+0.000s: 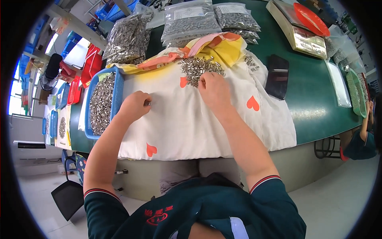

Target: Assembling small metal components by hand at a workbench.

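Observation:
A pile of small silvery metal sleeves [195, 68] lies on a white cloth [179, 123] printed with red hearts. At the pile's near right edge, my right hand [214, 89] has its fingers pinched together against the pieces; whatever is between them is hidden. My left hand [136, 105] is curled closed above the cloth's left part, with a small metal sleeve [147, 103] showing at its fingertips. Left of that hand stands a blue basket [117, 95] filled with similar sleeves [100, 104].
Clear bags of metal parts [189, 24] line the back of the green table [306, 95]. A black phone [277, 75] lies right of the cloth. Behind it is a scale [304, 46] with a red tray [311, 19]. Another person's arm [365, 125] shows at far right, near a green basket [354, 93].

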{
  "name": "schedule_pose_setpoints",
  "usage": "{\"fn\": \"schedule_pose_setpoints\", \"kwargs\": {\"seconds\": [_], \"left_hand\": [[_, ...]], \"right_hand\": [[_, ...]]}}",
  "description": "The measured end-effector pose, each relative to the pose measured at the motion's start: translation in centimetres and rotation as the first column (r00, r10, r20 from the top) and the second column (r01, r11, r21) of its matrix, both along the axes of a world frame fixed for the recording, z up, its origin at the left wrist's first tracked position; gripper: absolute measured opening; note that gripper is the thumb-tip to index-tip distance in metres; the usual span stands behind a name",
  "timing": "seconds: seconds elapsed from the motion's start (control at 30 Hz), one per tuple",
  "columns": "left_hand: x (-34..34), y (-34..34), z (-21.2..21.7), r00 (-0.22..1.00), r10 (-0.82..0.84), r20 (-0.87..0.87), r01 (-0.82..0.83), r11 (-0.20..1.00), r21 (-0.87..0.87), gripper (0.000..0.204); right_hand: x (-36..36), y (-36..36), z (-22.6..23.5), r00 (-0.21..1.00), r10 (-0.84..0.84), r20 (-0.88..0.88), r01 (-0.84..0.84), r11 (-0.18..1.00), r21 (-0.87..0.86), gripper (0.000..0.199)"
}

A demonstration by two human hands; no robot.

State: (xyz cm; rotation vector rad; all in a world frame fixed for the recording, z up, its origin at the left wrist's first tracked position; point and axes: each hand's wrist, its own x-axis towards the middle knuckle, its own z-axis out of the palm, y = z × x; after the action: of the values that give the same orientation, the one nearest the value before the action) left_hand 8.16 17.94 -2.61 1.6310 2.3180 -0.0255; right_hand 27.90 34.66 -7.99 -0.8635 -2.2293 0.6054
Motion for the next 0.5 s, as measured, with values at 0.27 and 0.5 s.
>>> {"fn": "schedule_pose_setpoints", "kwargs": {"seconds": [0.27, 0.5], "left_hand": [[1.1, -4.0, -0.6, 0.321, 0.184, 0.929, -0.702, 0.704, 0.103, 0.022], [3.2, 0.7, -3.1, -0.318, -0.138, 0.938, -0.615, 0.783, -0.093, 0.025]], "right_hand": [[-0.1, -0.8, 0.2, 0.953, 0.134, -0.272, -0.223, 0.918, -0.329, 0.012], [0.6, -0.8, 0.3, 0.951, 0.103, -0.29, -0.277, 0.698, -0.661, 0.012]]}}
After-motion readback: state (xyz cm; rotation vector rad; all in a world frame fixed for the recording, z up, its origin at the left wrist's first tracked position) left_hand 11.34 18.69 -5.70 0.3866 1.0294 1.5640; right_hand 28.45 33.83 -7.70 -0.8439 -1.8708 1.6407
